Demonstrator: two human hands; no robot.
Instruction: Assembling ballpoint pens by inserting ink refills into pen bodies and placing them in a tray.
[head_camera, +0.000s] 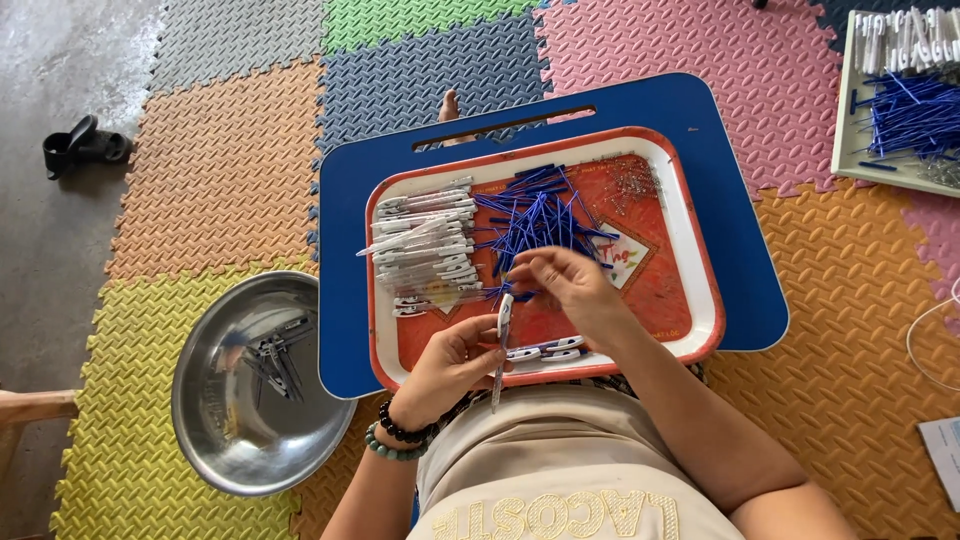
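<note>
Centrally, the left hand (452, 362) grasps a slim white plastic pen barrel (502, 340), held nearly upright over the near edge of a red rectangular tray with a white rim (700, 300). The right hand (568, 285) is pinched shut at the top end of the same barrel, fingertips (522, 268) meeting just above it; whether a small part lies between them cannot be told. Both hands hover above the tray, which rests on a blue plastic lap table with a slot handle (350, 300).

On the tray, a stack of white pen barrels (428, 240) lies along the left side, a loose heap of thin blue refill tubes (545, 218) fills the middle, and a small cluster of metal springs (632, 183) sits at the far right corner. Two assembled white-and-blue pens (548, 351) lie side by side at the near rim, just beside the left hand.

A round stainless-steel basin (215, 420) stands on the floor to the left of the table, holding a few pens. The left wrist carries two beaded bracelets (398, 440), one dark and one green. A second pale tray of blue tubes and white barrels (900, 100) lies well apart at the upper right. Coloured foam floor mats (220, 170) cover the floor.
</note>
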